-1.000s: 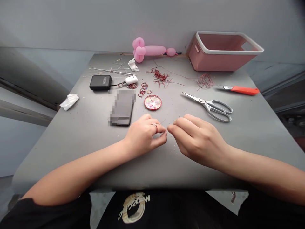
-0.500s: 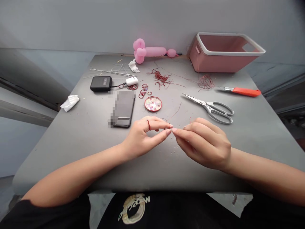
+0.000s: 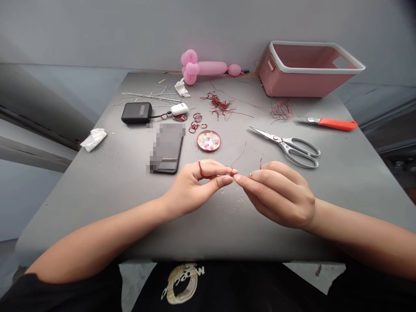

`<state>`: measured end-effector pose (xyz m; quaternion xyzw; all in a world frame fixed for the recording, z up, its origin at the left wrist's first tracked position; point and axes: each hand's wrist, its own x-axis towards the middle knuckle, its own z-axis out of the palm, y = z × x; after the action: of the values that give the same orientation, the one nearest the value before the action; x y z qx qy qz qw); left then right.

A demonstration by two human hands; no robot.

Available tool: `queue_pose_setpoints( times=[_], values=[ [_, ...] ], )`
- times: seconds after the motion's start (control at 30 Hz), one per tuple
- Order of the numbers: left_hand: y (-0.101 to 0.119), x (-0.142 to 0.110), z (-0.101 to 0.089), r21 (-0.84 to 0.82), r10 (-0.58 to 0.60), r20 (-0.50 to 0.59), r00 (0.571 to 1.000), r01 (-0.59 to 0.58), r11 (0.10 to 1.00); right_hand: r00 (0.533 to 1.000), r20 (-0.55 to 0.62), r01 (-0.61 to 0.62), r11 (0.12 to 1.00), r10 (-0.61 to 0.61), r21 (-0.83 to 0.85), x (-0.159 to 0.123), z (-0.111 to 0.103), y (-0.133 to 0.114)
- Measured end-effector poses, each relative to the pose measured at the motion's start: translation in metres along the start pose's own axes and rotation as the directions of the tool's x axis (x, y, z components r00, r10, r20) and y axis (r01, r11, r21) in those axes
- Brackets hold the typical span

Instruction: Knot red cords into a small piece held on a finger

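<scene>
My left hand (image 3: 198, 184) and my right hand (image 3: 276, 190) meet fingertip to fingertip above the near middle of the grey table (image 3: 97, 182). Both pinch a thin red wire (image 3: 239, 156) whose free end curves up and away toward the scissors. A red wire ring sits on a finger of my left hand. A small round dish (image 3: 208, 140) with pale beads lies just beyond my hands, and several red wire rings (image 3: 195, 122) lie behind it.
Scissors (image 3: 289, 147) lie to the right, an orange-handled knife (image 3: 334, 124) farther right. Red wire scraps (image 3: 221, 105), a pink bin (image 3: 308, 69), a pink balloon (image 3: 204, 69), a phone (image 3: 167, 147), a black power bank (image 3: 137, 112), and crumpled tissue (image 3: 94, 138) also sit on the table.
My left fingers have uncurled from a tight pinch, showing the red ring on one finger. The wire's free end now stands out above my hands. Both hands stayed in place.
</scene>
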<state>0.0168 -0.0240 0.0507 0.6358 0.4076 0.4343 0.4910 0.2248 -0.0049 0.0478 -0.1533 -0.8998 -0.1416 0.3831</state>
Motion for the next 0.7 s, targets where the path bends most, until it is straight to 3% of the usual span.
queue_pose_setpoints(
  times=[0.2, 0.3, 0.4, 0.47, 0.53, 0.7],
  values=[
    [0.003, -0.002, 0.001, 0.056, 0.01, 0.025, 1.0, -0.012, 0.998, 1.0, -0.013, -0.008, 0.999, 0.009, 0.04, -0.001, 0.005, -0.001],
    [0.001, 0.001, -0.004, 0.247, 0.124, -0.003, 0.992, -0.119, 0.962, 0.994, 0.002, -0.106, 0.991, 0.106, 0.083, 0.004, 0.006, 0.0],
    [-0.007, 0.006, -0.011, 0.422, 0.303, -0.066, 0.951, -0.248, 0.872, 0.984, 0.038, -0.176, 0.983, 0.174, 0.044, 0.01, 0.006, 0.0],
    [-0.012, 0.009, -0.015, 0.469, 0.331, -0.101, 0.938, -0.249, 0.848, 0.98, 0.055, -0.19, 0.982, 0.189, 0.001, 0.011, 0.007, 0.001],
    [-0.016, 0.01, -0.016, 0.452, 0.27, -0.095, 0.958, -0.2, 0.869, 0.981, 0.066, -0.179, 0.983, 0.18, -0.033, 0.011, 0.008, 0.002],
    [-0.014, 0.009, -0.011, 0.219, -0.029, -0.011, 1.0, 0.031, 0.975, 0.994, 0.102, -0.027, 0.998, 0.032, -0.048, 0.006, 0.008, 0.005]
  ],
)
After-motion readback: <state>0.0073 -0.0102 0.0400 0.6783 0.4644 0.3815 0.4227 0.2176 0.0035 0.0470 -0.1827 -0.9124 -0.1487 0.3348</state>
